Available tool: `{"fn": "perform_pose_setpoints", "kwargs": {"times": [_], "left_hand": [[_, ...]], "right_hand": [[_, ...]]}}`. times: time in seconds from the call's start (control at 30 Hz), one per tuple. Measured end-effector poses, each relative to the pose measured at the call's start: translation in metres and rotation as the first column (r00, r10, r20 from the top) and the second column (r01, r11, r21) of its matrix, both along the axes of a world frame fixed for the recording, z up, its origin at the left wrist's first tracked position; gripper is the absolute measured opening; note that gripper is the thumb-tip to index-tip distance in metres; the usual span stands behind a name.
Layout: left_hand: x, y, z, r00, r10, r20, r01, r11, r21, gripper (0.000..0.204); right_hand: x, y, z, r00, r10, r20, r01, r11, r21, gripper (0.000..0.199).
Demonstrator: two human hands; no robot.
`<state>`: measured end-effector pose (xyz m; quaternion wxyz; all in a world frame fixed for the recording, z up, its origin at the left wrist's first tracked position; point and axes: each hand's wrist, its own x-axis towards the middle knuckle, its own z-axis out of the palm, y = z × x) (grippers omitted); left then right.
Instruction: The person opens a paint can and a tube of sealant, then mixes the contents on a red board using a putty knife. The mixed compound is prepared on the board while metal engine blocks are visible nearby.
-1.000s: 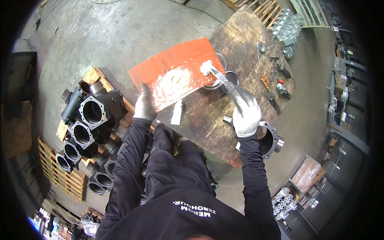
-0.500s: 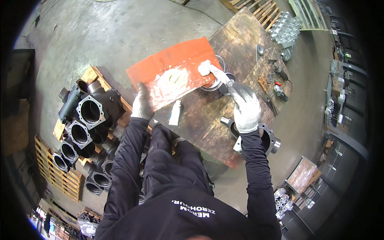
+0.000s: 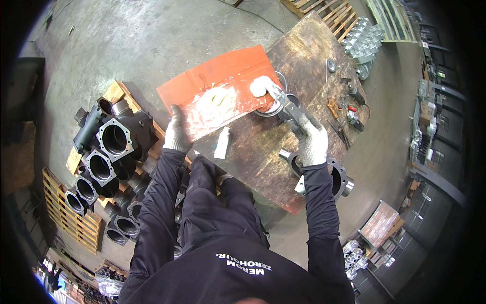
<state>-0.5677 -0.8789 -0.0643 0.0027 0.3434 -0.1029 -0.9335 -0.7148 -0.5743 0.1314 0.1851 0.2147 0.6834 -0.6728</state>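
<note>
My gloved left hand grips the near left corner of an orange-red sheet, which looks like a piece of cardboard. White and pale yellow paste is smeared over its near half. In my gloved right hand is a putty knife, its blade coated white. A thick white lump clings to the blade's tip, over the right part of the sheet. Under the sheet's right edge stand round cans, partly hidden. A white tube lies on the worn wooden table.
Several black cast housings with flanged openings are stacked on a pallet at left. A similar housing sits by my right forearm. On the table's right side lie a power tool, an orange-handled tool and tape roll.
My right wrist has turned, and the putty knife with its white lump has shifted slightly. The left hand still grips the sheet, which has moved a little left.
</note>
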Motion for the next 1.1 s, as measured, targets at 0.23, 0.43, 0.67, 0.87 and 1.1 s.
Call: {"fn": "perform_pose_setpoints", "kwargs": {"times": [0.23,0.43,0.67,0.87,1.1], "left_hand": [[0.001,-0.008,0.011,1.0,-0.023,-0.001,0.023,0.999,0.026,0.078],[0.003,-0.011,0.014,0.999,-0.03,0.018,0.03,0.999,-0.027,0.076],[0.008,-0.012,0.0,0.998,-0.013,0.055,0.017,0.997,-0.078,0.069],[0.004,-0.003,0.017,1.0,0.012,0.014,-0.012,0.999,0.043,0.079],[0.006,-0.001,0.022,0.998,0.034,-0.057,-0.029,0.996,0.088,0.087]], "right_hand": [[0.008,0.016,0.005,0.997,-0.08,0.008,0.081,0.995,-0.063,0.033],[-0.002,-0.002,0.022,0.991,0.072,-0.116,-0.064,0.995,0.074,0.035],[-0.005,-0.009,0.036,0.924,0.273,-0.266,-0.15,0.902,0.404,0.035],[0.0,0.001,0.015,0.202,0.943,-0.264,0.032,0.263,0.964,0.06],[0.014,0.018,0.006,0.15,0.964,-0.22,0.003,0.222,0.975,0.058]]}}
